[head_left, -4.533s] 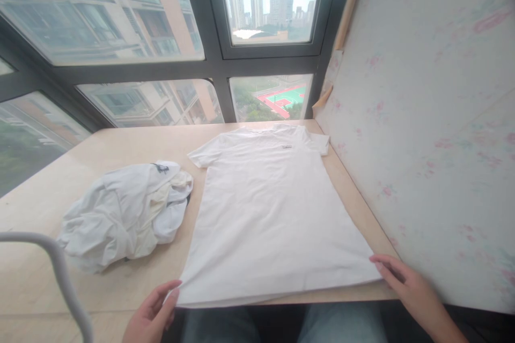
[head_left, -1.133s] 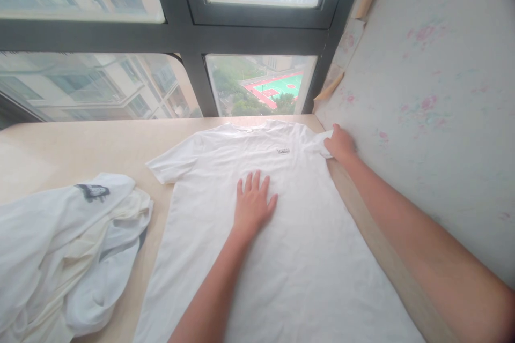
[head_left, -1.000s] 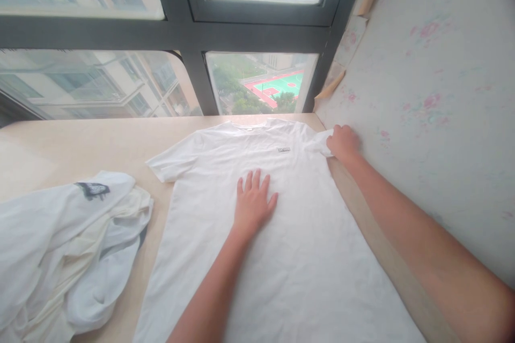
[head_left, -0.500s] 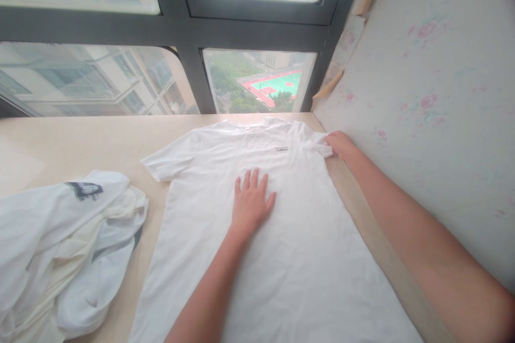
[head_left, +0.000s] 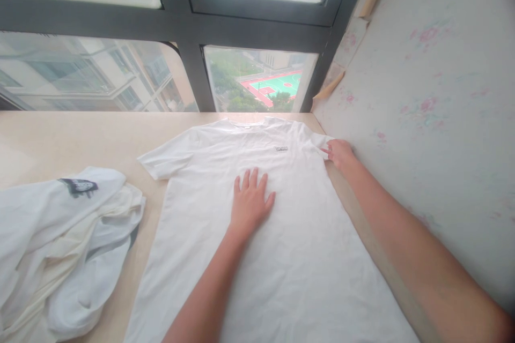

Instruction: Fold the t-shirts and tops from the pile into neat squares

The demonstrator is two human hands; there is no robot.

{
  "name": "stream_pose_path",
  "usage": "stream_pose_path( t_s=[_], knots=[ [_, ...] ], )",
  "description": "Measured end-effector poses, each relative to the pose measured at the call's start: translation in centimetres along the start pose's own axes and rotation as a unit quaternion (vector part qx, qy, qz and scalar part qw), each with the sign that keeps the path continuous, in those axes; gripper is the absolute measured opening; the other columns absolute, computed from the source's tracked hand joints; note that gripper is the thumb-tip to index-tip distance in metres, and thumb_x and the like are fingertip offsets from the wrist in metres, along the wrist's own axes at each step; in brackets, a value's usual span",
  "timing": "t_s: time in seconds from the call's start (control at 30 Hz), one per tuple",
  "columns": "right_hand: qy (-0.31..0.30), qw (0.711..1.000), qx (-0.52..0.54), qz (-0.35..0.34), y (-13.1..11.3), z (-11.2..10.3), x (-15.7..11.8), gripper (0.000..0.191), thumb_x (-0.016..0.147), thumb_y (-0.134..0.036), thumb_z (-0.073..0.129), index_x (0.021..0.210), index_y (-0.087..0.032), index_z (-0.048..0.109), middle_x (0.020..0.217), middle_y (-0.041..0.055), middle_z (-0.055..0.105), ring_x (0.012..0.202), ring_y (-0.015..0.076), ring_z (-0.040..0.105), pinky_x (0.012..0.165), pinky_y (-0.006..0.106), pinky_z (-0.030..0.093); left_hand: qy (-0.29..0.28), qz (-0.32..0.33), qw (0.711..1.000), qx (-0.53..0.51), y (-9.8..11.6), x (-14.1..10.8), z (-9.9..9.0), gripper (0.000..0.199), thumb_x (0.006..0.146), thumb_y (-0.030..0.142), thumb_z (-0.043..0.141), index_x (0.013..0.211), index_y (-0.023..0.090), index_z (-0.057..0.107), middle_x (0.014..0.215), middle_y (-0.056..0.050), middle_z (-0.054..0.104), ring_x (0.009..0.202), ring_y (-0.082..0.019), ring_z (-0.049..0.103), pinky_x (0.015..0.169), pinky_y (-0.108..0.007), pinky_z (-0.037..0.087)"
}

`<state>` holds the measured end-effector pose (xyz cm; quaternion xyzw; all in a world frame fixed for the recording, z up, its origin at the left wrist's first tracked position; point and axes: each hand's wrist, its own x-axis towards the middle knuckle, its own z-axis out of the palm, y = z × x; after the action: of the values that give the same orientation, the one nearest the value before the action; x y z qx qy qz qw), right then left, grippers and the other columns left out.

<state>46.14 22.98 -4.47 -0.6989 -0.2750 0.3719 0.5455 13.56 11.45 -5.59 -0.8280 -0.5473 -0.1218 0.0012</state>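
A white T-shirt lies spread front side up, its collar toward the window and a small dark print on the chest. My left hand rests flat on the middle of the shirt with its fingers spread. At the right sleeve, beside the wall, my right hand has its fingers closed on the sleeve's edge. The other sleeve lies stretched out to the left.
A heap of white and cream clothes with a dark print lies at the left on the beige surface. Behind is a dark window frame. A flowered wall stands close on the right.
My right hand has shifted slightly at the right sleeve, its fingers lying a little more over the cloth. My left hand keeps its place on the shirt.
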Motion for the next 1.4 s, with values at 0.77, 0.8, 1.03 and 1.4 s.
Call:
stream_pose_path(
  t_s=[0.77, 0.8, 1.03, 1.4],
  knots=[
    [0.005, 0.994, -0.053, 0.100, -0.9, 0.8, -0.3, 0.028, 0.095, -0.034, 0.061, 0.116, -0.016, 0.061, 0.112, 0.0069, 0.064, 0.092, 0.0166, 0.064, 0.079, 0.035, 0.057, -0.019, -0.016, 0.999, 0.039, -4.1, -2.0, -1.0, 0.058, 0.098, 0.050, 0.032, 0.150, 0.026, 0.038, 0.161, -0.007, 0.029, 0.149, -0.030, 0.024, 0.119, -0.054, 0.020],
    [0.004, 0.993, -0.052, 0.106, -1.1, 1.0, -0.1, 0.032, 0.095, -0.036, 0.059, 0.121, -0.017, 0.059, 0.118, 0.0077, 0.062, 0.098, 0.0183, 0.064, 0.083, 0.038, 0.056, -0.019, -0.016, 0.999, 0.041, -4.2, -2.0, -1.1, 0.058, 0.098, 0.050, 0.031, 0.150, 0.026, 0.037, 0.161, -0.006, 0.029, 0.149, -0.029, 0.024, 0.119, -0.054, 0.019],
    [-0.008, 0.990, -0.039, 0.135, -1.8, 1.7, 0.6, 0.037, 0.095, -0.037, 0.060, 0.125, -0.017, 0.057, 0.125, 0.0094, 0.059, 0.105, 0.0214, 0.062, 0.089, 0.043, 0.054, -0.027, -0.018, 0.998, 0.045, -4.2, -2.0, -1.3, 0.058, 0.098, 0.050, 0.032, 0.150, 0.025, 0.038, 0.161, -0.007, 0.029, 0.148, -0.030, 0.024, 0.119, -0.054, 0.020],
    [-0.048, 0.990, 0.016, 0.131, -2.6, 0.2, -0.7, 0.011, 0.083, -0.013, 0.063, 0.092, -0.019, 0.058, 0.072, 0.0018, 0.057, 0.069, 0.0142, 0.060, 0.064, 0.030, 0.060, -0.023, -0.016, 0.999, 0.041, -4.2, -2.1, -1.2, 0.058, 0.098, 0.050, 0.031, 0.149, 0.024, 0.038, 0.161, -0.007, 0.029, 0.149, -0.030, 0.023, 0.119, -0.054, 0.020]
  ],
)
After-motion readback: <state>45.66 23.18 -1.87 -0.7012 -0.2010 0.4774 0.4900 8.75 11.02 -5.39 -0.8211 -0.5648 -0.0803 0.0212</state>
